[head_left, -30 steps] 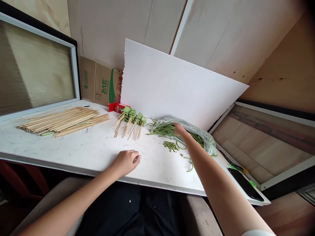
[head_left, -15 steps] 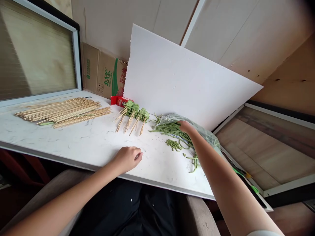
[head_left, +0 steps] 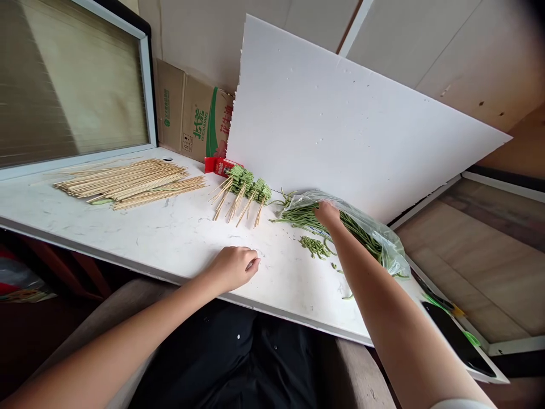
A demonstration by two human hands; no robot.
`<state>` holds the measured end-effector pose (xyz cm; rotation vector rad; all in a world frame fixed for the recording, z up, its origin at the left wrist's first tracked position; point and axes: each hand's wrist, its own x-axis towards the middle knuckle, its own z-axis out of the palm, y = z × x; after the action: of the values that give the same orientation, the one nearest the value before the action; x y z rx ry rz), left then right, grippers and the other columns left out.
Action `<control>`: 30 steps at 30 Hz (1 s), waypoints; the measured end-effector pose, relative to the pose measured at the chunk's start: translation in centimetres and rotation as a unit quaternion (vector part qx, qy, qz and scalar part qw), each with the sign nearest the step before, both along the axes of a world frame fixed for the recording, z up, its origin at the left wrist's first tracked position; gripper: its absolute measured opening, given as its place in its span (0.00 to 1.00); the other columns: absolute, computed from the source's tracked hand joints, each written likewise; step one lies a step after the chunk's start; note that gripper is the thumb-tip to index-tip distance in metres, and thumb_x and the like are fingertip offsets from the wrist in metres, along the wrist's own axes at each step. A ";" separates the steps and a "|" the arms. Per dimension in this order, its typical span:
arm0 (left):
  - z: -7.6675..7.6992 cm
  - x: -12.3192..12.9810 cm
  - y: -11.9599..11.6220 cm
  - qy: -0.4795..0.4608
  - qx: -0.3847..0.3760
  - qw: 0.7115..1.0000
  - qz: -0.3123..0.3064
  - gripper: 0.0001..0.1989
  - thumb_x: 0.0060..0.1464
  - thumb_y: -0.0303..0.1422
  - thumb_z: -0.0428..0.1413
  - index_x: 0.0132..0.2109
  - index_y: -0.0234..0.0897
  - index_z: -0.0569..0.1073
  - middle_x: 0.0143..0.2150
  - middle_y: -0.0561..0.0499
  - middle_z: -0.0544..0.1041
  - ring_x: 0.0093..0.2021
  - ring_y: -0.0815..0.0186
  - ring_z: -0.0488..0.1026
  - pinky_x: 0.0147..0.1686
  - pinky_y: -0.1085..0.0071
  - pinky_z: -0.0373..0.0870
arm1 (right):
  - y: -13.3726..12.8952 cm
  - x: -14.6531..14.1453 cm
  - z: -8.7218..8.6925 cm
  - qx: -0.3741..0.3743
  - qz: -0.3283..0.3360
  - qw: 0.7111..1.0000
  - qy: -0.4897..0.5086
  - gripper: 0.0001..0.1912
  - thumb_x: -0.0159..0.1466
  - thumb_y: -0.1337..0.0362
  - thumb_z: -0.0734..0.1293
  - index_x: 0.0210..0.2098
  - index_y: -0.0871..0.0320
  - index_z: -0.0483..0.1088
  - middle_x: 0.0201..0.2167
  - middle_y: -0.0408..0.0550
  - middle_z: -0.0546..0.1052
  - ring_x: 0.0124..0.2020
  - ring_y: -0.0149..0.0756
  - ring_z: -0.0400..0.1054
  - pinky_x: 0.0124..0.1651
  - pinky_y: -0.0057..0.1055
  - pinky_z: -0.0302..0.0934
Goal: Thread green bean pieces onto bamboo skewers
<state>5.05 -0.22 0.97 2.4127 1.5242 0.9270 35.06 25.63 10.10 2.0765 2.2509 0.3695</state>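
Observation:
My left hand [head_left: 237, 268] rests curled on the white table near its front edge; whether anything is inside the fingers is hidden. My right hand [head_left: 327, 213] reaches onto the long green beans [head_left: 298, 216], which lie partly inside a clear plastic bag [head_left: 394, 250]. Its fingertips are hidden among the beans. A small heap of cut bean pieces [head_left: 314, 246] lies just in front of the bag. Left of the bag are skewers threaded with green bean pieces [head_left: 242, 183], their bare ends pointing toward me. Farther left lies a large pile of bare wooden skewers [head_left: 131, 180].
A cardboard box [head_left: 191, 116] and a small red box [head_left: 219, 165] stand at the back. A white board [head_left: 340, 113] leans behind the beans. At the right lie a black phone-like object [head_left: 457, 338] and green-handled scissors [head_left: 472, 338].
The view has shifted, so most things appear farther right. My right hand has moved slightly toward me over the beans, and more of the bag shows. My left hand stays curled on the table.

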 end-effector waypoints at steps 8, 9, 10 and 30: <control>0.2 -0.1 0.0 -0.011 -0.009 1.000 -0.005 0.15 0.65 0.34 0.51 0.28 0.38 0.71 0.26 0.51 0.74 0.26 0.66 0.67 0.29 0.68 0.52 | -2.0 0.5 0.1 0.068 0.006 0.998 -0.008 0.20 0.73 0.68 0.54 0.50 0.66 0.76 0.49 0.69 0.78 0.49 0.50 0.73 0.50 0.38 0.62; 0.3 -0.1 0.0 -0.014 -0.010 1.000 -0.005 0.15 0.65 0.35 0.51 0.28 0.38 0.71 0.26 0.51 0.74 0.26 0.66 0.66 0.29 0.68 0.52 | -2.1 0.5 0.3 0.071 0.010 0.997 -0.009 0.20 0.73 0.68 0.54 0.49 0.66 0.77 0.49 0.69 0.78 0.48 0.50 0.73 0.50 0.38 0.62; 0.4 -0.1 0.0 -0.016 -0.012 1.000 -0.004 0.16 0.65 0.35 0.51 0.28 0.38 0.71 0.26 0.51 0.74 0.25 0.66 0.66 0.28 0.69 0.52 | -2.2 0.6 0.5 0.073 0.014 0.997 -0.010 0.21 0.73 0.68 0.54 0.48 0.66 0.77 0.48 0.69 0.79 0.47 0.50 0.74 0.49 0.38 0.63; 0.8 -0.4 -0.3 -0.016 -0.014 1.000 -0.012 0.18 0.65 0.37 0.50 0.27 0.38 0.71 0.25 0.49 0.74 0.25 0.65 0.67 0.28 0.69 0.54 | -6.0 6.1 12.3 0.191 0.012 0.972 0.138 0.10 0.61 0.68 0.68 0.37 0.64 0.82 0.29 0.55 0.82 0.33 0.42 0.73 0.42 0.34 0.65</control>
<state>4.68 -0.48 1.74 2.3814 1.4832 0.9287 41.21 19.59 22.38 2.4198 2.5301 0.5925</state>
